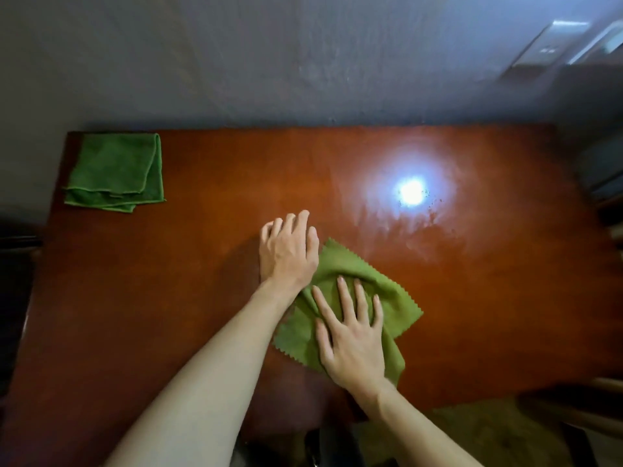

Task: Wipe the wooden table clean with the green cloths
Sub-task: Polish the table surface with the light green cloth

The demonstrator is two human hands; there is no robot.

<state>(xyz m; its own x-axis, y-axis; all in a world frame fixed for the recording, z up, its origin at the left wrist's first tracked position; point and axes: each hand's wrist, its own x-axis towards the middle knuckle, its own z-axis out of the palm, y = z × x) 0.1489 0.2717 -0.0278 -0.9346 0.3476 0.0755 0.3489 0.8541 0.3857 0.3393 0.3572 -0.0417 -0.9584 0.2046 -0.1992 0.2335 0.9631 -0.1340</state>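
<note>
A thin green cloth (397,298) with zigzag edges lies crumpled on the reddish wooden table (168,298), near the middle. My right hand (350,332) lies flat on it, fingers spread, pressing it to the wood. My left hand (288,251) rests on the table at the cloth's upper left edge, fingers apart, holding nothing. A second, thicker green cloth (116,171) lies folded at the table's far left corner. Small dark crumbs (433,205) are scattered right of a bright light reflection on the wood.
A grey wall (303,62) runs along the table's far edge. A metal fixture (553,42) hangs on the wall at upper right. Dark furniture (603,170) stands beyond the table's right edge. Greenish carpet (472,429) shows below the near edge.
</note>
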